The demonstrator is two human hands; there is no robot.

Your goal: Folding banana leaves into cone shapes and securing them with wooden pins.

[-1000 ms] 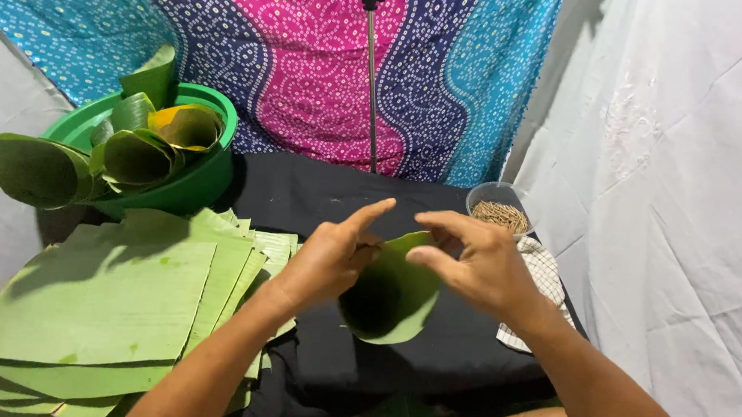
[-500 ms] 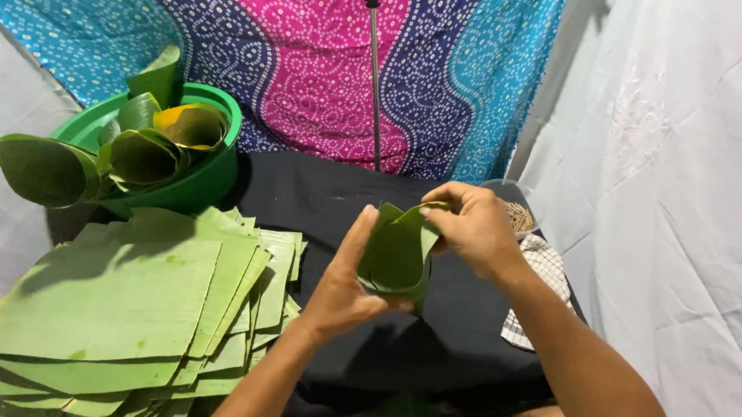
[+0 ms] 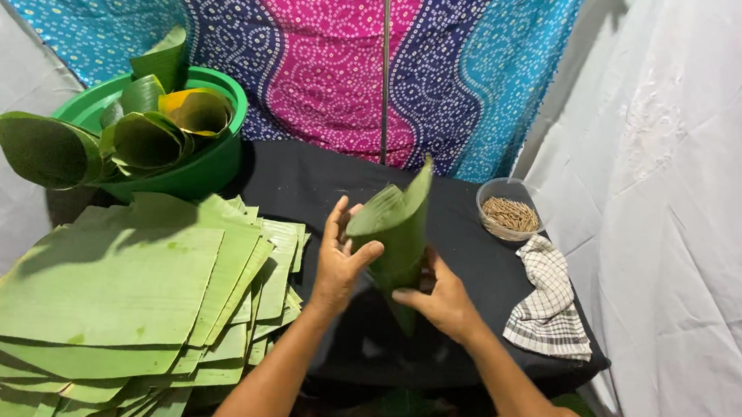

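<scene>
Two hands of mine meet over the middle of the black-covered table (image 3: 304,183), both closed around one rolled banana leaf cone (image 3: 395,236). My right hand (image 3: 443,300) sits lowest and nearest me, fingers wrapped about the narrow lower part so the point cannot slip open. My left hand (image 3: 338,258) grips the cone's side just above, thumb pressed across the overlapping edge, which I judge is what keeps the roll from springing back. The cone stands nearly upright between them, wide mouth up, one corner of the leaf sticking up past the rim.

Just to my left lies the stack of flat cut leaves (image 3: 117,296), fanned out with edges offset, close enough for the left hand to reach without stretching. To my right, near the table's edge, a checked cloth (image 3: 547,305) is crumpled. Beyond it stands a small clear bowl of thin sticks (image 3: 510,213), on the right hand's side and within reach.

Further back on the left a green basin (image 3: 211,160) holds several rolled cones (image 3: 148,139), their mouths turned outward and leaning on one another. A thin metal stand (image 3: 386,72) rises behind the table against the patterned cloth backdrop (image 3: 312,50).
</scene>
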